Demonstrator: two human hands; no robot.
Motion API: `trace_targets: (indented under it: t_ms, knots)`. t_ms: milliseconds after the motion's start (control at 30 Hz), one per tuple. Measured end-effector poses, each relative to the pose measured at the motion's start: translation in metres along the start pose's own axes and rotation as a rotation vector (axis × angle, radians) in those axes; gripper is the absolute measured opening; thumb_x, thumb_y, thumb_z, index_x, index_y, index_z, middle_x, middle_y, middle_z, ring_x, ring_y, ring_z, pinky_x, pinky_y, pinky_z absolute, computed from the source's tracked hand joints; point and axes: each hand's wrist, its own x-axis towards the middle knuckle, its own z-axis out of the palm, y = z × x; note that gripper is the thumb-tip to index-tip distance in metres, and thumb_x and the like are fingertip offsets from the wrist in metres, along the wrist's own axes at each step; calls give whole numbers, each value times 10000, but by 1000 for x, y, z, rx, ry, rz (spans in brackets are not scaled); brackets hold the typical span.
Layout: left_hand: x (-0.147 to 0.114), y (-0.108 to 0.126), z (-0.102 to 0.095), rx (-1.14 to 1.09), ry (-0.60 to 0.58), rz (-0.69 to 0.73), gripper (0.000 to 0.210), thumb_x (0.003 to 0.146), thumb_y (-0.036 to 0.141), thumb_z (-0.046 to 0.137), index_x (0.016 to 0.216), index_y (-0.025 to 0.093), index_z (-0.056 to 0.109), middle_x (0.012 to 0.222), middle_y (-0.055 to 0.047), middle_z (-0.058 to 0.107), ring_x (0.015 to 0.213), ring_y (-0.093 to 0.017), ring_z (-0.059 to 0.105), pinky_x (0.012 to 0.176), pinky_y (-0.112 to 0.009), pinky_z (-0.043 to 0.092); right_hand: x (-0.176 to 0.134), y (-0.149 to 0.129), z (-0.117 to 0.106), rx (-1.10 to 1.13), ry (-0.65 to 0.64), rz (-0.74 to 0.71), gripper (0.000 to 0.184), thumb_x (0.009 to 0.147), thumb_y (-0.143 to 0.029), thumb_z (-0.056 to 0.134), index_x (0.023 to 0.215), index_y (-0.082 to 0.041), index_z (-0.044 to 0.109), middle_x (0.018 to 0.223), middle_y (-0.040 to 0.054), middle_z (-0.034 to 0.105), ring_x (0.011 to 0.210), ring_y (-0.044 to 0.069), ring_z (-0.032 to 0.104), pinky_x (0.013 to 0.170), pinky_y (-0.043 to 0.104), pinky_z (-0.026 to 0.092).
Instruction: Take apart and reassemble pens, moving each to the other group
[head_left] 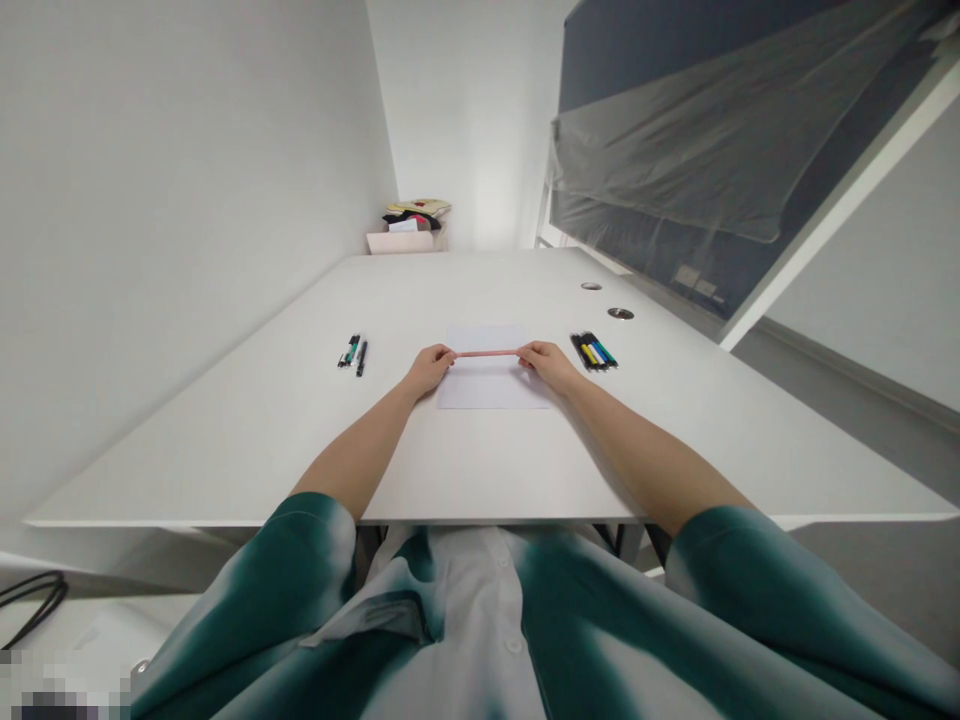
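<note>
Your left hand (pixel 433 368) and right hand (pixel 548 365) pinch opposite ends of thin pink strip (pixel 486 353), held straight over white paper (pixel 491 392). Probably light, somewhat pliable; material unclear. Your fingertip grip at ends suits; avoid hard pulling.

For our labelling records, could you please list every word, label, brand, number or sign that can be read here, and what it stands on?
No text can be read.
Pens on the left and pens on the right: too small to make out any print.
Pink stick: no legible marking.
Paper: no writing visible.
</note>
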Motion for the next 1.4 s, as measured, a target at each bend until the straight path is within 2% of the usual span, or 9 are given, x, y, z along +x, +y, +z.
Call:
trace_targets:
  t_ms: [267, 867, 1167, 1400]
  knots:
    - [-1, 2, 0, -3, -1, 13, 239, 842, 338, 532, 697, 166, 611, 651, -13, 588, 639, -151, 501, 649, -289, 403, 0, 0, 0, -7, 2, 2, 287, 773, -429, 694, 661, -173, 630, 646, 38, 638, 622, 135, 510, 660, 300, 412]
    - [-1, 1, -1, -7, -21, -8, 377, 839, 508, 542, 662, 178, 584, 641, -23, 585, 621, -152, 487, 642, -301, 393, 0, -2, 0, -65, -15, -6, 418, 757, -582, 677, 685, -173, 632, 637, 55, 635, 620, 149, 525, 634, 289, 423]
    - [-2, 7, -1, 0, -6, -23, 353, 876, 432, 546, 640, 172, 585, 631, -25, 596, 635, -154, 509, 661, -302, 423, 2, -2, 2, -114, -5, -15, 337, 814, -467, 635, 657, -169, 636, 640, 51, 643, 588, 141, 518, 626, 286, 404]
    - [-2, 8, -2, -15, 3, -6, 376, 869, 465, 546, 631, 175, 572, 629, -26, 594, 629, -152, 503, 657, -299, 419, 4, -3, 3, -141, -1, -18, 324, 820, -441, 637, 639, -171, 636, 618, 45, 647, 595, 147, 534, 637, 281, 418]
